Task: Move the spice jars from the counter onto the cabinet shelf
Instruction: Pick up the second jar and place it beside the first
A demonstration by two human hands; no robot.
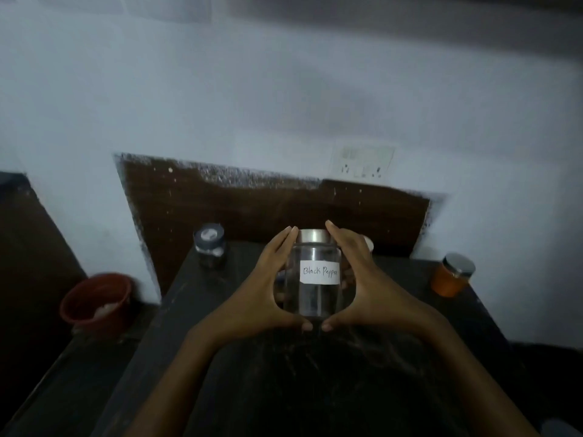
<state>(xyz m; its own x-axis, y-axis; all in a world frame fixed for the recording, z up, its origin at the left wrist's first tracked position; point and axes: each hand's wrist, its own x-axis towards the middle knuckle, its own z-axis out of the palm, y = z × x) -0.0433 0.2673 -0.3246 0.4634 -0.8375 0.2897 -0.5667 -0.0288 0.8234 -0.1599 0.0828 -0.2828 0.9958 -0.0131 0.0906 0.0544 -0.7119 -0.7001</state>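
Observation:
A clear glass jar [315, 298] with a silver lid and a white label reading "Black Pepper" is upright in the middle of the view, above the dark counter [410, 357]. My left hand [268, 291] grips its left side and my right hand [369, 288] grips its right side, thumbs meeting under the base. A dark-lidded jar [209, 249] stands at the counter's back left. An orange jar [451, 274] with a silver lid stands at the back right. No cabinet shelf is in view.
A red bucket [94, 301] sits on the floor left of the counter. A brown panel [252, 212] and a pale wall with a switch plate [362, 162] rise behind the counter. A pale object [368, 242] peeks out behind my right hand.

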